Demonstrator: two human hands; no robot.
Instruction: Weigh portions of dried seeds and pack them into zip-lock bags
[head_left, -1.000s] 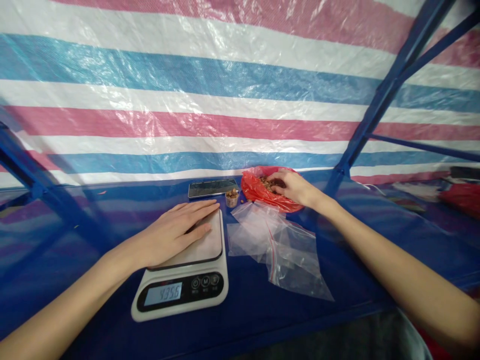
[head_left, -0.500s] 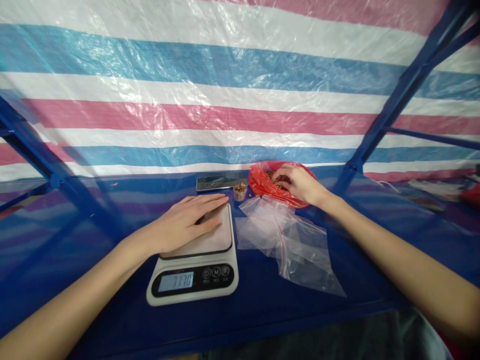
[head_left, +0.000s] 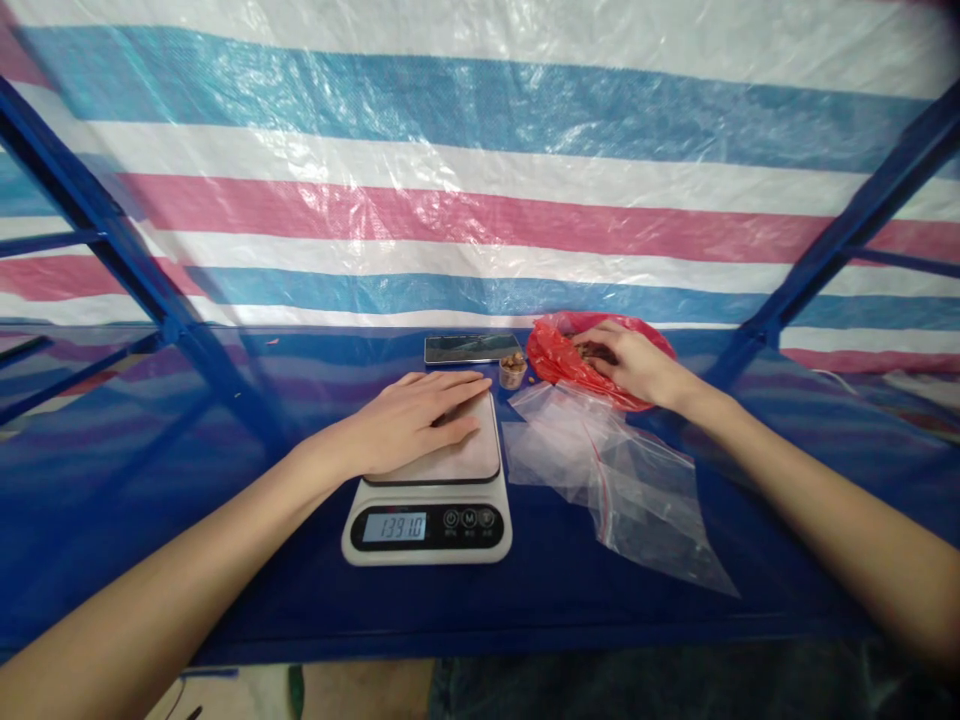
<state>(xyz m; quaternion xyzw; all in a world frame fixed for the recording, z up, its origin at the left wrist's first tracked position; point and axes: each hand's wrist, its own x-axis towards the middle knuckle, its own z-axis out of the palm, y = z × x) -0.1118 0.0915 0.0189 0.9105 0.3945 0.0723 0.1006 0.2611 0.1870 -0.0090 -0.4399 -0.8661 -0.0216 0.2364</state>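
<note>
My left hand [head_left: 420, 418] lies flat on the metal plate of a white digital kitchen scale [head_left: 499, 550], fingers stretched out. The lit display [head_left: 394, 527] appears to read 1391.0. My right hand [head_left: 626, 360] reaches into a red plastic bag [head_left: 551, 350] holding small brown pieces [head_left: 592, 348]. Its fingers are curled down among the pieces, and the tips are hidden, so I cannot make out what they grip. Left of the bag stands a small clear cup [head_left: 513, 372] heaped with similar brown pieces.
Clear zip bags [head_left: 637, 490] lie loosely stacked right of the scale. A dark-screened phone [head_left: 471, 348] rests behind the cup. Blue metal posts [head_left: 817, 235] rise on both sides of the blue tabletop [head_left: 555, 590]. A striped plastic sheet [head_left: 480, 210] hangs at the back.
The camera view has shifted, moving everything in the picture rightward and slightly up. The scale reading has risen from about 777.0. Both hands keep their places on the scale and in the bag.
</note>
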